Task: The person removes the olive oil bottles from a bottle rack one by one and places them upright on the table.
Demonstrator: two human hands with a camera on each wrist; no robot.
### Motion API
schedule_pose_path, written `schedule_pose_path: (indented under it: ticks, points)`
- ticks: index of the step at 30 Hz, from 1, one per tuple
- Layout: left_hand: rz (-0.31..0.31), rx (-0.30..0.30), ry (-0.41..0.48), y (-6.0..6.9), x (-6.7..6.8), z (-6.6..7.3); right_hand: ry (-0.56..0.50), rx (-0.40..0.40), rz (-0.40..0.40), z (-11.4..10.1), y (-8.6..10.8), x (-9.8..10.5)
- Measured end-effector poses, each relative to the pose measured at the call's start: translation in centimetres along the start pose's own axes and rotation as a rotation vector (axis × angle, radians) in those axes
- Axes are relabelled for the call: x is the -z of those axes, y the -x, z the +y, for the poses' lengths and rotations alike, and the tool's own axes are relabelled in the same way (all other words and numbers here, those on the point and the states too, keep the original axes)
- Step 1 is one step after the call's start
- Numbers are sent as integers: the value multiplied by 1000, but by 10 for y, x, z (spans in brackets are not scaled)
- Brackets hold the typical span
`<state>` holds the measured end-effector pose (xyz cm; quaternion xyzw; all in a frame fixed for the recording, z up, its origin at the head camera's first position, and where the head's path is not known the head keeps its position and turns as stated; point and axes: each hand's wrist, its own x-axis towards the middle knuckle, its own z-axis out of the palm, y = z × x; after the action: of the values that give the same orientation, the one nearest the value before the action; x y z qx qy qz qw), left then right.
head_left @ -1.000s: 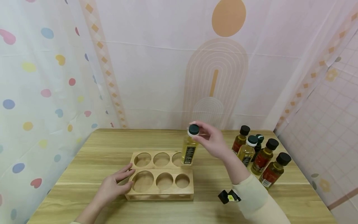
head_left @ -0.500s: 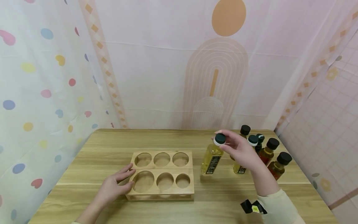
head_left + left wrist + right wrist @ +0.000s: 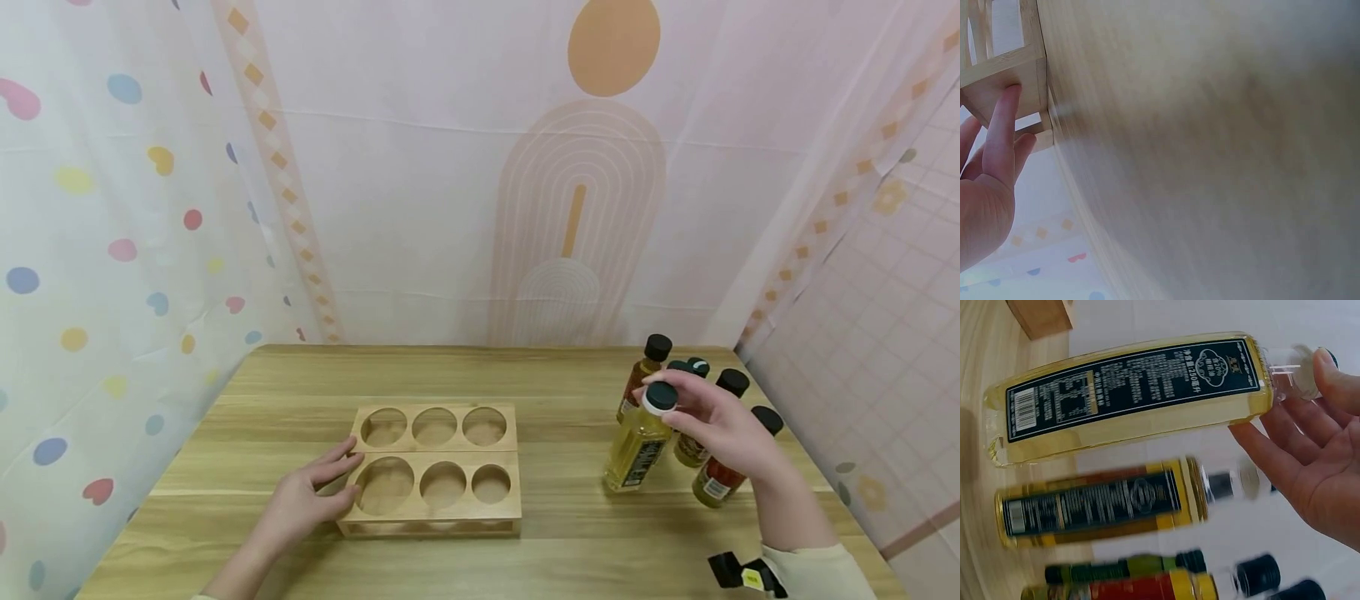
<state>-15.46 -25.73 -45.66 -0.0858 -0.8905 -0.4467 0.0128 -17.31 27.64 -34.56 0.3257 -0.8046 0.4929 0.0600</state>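
Observation:
My right hand pinches the neck and cap of a clear bottle of yellow oil, which has a dark green cap. Its dark label with pale print faces the right wrist camera. The bottle leans slightly, and whether its base touches the table cannot be told. A low wooden bottle rack with two rows of round holes stands left of it, all the holes bare. My left hand rests its fingers against the rack's left end; in the left wrist view one fingertip presses the end panel.
Several other oil bottles stand upright at the right: a black-capped one behind, a red-labelled one in front. A similar dark-labelled bottle stands close to the held one. The wooden table ends at a patterned curtain.
My right hand has carried the oil bottle rightward and lower, from above the rack's back right hole to beside the other bottles. My left hand and the rack have stayed put.

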Motion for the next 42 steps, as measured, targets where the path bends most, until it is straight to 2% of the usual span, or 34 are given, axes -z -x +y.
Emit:
schedule_pose_path:
  ticks: [5,13,21,33,42]
  points:
    - [-1,2,12,0,0,0,22,6,-2,4,13,7]
    - [-2,-5,12,0,0,-1,26,58,-1,13,25,12]
    - [0,-3,2,-1,-1,-2,27,15,-13,11,33,17]
    - [-1,-4,7,-1,0,-2,53,-2,-21,14,40,23]
    - [2,-5,-2,-1,0,-2,81,-58,0,16,43,22]
